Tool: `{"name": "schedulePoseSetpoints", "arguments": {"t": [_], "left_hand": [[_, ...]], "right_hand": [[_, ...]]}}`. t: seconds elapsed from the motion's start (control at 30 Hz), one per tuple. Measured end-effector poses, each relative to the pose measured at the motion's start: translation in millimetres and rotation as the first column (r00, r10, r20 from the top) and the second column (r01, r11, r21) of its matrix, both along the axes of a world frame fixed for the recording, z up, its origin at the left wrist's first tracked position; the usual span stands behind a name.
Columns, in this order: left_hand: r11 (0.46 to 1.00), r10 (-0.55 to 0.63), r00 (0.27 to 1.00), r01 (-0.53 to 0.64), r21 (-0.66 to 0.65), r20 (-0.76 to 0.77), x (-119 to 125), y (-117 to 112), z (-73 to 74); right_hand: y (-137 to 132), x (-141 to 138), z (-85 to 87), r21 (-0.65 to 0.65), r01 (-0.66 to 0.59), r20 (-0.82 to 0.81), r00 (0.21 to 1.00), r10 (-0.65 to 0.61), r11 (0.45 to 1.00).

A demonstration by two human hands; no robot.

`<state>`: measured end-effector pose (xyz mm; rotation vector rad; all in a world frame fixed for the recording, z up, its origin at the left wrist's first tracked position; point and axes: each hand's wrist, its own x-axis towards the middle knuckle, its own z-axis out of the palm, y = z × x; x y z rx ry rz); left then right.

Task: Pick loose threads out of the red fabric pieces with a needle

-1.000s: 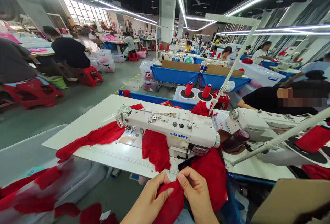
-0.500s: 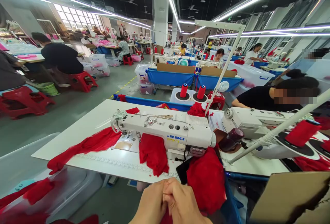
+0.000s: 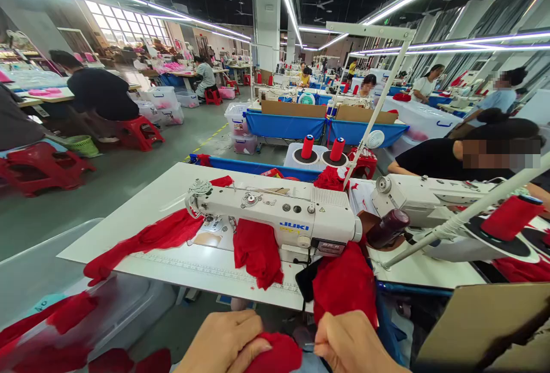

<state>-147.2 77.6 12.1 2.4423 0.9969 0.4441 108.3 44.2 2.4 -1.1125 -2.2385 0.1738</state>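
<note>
At the bottom edge, my left hand (image 3: 227, 338) is closed on a piece of red fabric (image 3: 277, 354), thumb on top. My right hand (image 3: 350, 341) is closed in a pinch to the right of it; something thin and greyish pokes out from its fingertips, too small to name. Beyond the hands stands a white sewing machine (image 3: 266, 209) on its table (image 3: 172, 281). One red cloth piece (image 3: 258, 252) lies under the machine's arm and hangs toward me. Another bunch of red fabric (image 3: 346, 284) sits at the table's right front, beside a dark flat object (image 3: 306, 281).
A long red strip (image 3: 146, 244) runs off the table's left edge toward a clear plastic bin (image 3: 129, 315). At right are a thread stand pole (image 3: 373, 121), a second sewing machine (image 3: 421, 198), a cardboard box (image 3: 481, 321) and a co-worker in a black top (image 3: 429, 158).
My hands were pressed together at the bottom middle; now they are apart, left hand to the left, right hand to the right. Red fabric shows between them. The view has shifted slightly.
</note>
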Motion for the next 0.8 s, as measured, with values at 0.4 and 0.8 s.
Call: {"name": "schedulePoseSetpoints", "arguments": {"t": [0.4, 0.8], "left_hand": [[0.985, 0.169, 0.976, -0.161, 0.064, -0.134, -63.4, 11.4, 36.4], [0.460, 0.749, 0.578, -0.101, -0.882, 0.324, -6.2, 14.8, 16.7]], "right_hand": [[-12.5, 51.8, -36.5, 0.085, 0.262, 0.216, 0.937, -0.274, 0.961], [-6.7, -11.5, -27.5, -0.313, 0.003, -0.238, 0.968, -0.081, 0.950]]}}
